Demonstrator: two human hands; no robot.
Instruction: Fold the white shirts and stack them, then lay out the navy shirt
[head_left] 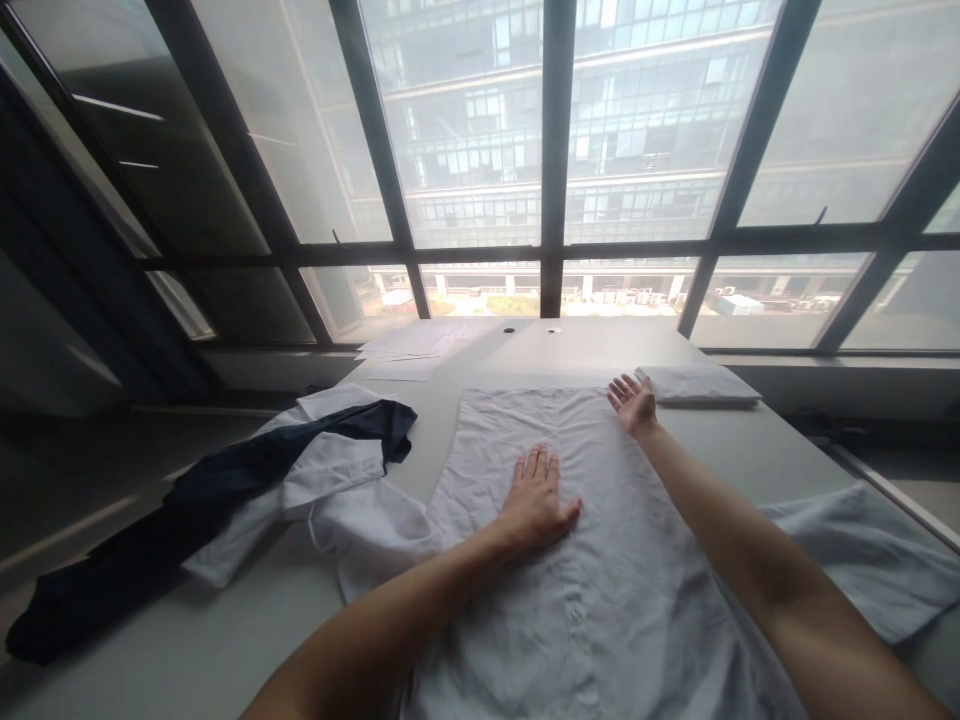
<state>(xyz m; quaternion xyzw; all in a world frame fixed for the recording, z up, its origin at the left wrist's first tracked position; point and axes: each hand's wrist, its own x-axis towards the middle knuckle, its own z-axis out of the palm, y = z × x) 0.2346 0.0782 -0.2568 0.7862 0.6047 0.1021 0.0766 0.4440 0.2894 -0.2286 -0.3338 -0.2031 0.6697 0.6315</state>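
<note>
rests the left hand [536, 500] palm down, with spread fingers, on a wrinkled white button-front fabric shirt [615, 580]; holds the right hand [636, 402] open too, palm turned partly upward, at the far right edge of the shirt; has both hands relaxed and unclenched; cannot tell whether pressing on the cloth with the right; has the shirt spread lengthwise over the middle of a pale, smooth-topped surface [630, 350], with the straight edge at the far end and the buttons running down the centre toward the body; sees, to the left, a long dark navy cloth garment [217, 480] lying across crumpled white fabric [232, 550], under a white cloth cuff [334, 468]; sees a flat folded white cloth bundle [701, 384] just beside the right hand, and a loose piece of pale cloth [862, 560] right of the right forearm; finds thin white paper sheets [412, 345] toward the far left and two small round holes [508, 330] near the far edge; faces a wide dark-framed glass window [553, 150].
</note>
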